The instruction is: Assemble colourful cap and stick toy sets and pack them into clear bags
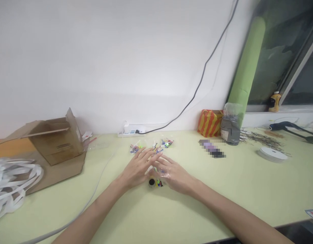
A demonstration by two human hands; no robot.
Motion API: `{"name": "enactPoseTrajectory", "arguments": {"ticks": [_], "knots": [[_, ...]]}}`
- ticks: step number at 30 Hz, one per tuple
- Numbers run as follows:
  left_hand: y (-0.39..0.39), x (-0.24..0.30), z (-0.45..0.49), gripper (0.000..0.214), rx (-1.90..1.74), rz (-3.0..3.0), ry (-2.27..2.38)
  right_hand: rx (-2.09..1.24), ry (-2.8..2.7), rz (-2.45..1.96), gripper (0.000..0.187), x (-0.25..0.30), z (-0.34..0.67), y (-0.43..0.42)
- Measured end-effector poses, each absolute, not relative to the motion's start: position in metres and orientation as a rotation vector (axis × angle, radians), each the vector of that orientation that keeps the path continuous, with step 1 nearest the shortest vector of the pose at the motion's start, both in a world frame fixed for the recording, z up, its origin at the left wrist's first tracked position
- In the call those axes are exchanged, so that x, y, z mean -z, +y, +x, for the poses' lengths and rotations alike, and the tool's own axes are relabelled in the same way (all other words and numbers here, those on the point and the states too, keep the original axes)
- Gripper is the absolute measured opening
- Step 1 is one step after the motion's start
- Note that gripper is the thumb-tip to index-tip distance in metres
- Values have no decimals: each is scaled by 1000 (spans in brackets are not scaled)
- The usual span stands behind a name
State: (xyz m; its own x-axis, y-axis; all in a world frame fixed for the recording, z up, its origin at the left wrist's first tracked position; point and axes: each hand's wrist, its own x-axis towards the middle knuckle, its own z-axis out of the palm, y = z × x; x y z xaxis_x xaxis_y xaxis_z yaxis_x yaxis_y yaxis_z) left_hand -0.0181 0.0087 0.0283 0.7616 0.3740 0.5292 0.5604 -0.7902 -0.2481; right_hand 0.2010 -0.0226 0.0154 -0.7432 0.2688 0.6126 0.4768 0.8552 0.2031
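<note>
Over the middle of the table, my left hand (138, 168) and my right hand (177, 173) come together with fingertips overlapping. Between them is a clear plastic bag (163, 173) with small coloured pieces, partly hidden by the fingers. Both hands appear closed on its film, fingers long and bent inward, though the thumbs are hard to make out. Just below the hands lie a small round thing with a black centre (151, 183) and a few bright plastic pieces (159, 183). Beyond my fingertips are more small coloured pieces, in a left cluster (136, 148) and a right cluster (167, 143).
An opened cardboard box (56, 142) and white strapping (11, 183) occupy the left. A power strip (131, 133) sits by the wall. Rightward are a striped bag (209, 122), a grey pouch (230, 130), a blurred-out flat object (212, 148) and a white spool (272, 154).
</note>
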Motion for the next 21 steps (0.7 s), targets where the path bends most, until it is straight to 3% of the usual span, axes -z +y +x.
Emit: {"name": "enactPoseTrajectory", "arguments": {"ticks": [11,21], "knots": [[36,-22,-44,74,668,-2450,-1043,228,-2261,-1039,23,3,231,4],[37,-17,-41,75,677,-2471,-1058,80,-2367,-1075,20,12,228,12]]}}
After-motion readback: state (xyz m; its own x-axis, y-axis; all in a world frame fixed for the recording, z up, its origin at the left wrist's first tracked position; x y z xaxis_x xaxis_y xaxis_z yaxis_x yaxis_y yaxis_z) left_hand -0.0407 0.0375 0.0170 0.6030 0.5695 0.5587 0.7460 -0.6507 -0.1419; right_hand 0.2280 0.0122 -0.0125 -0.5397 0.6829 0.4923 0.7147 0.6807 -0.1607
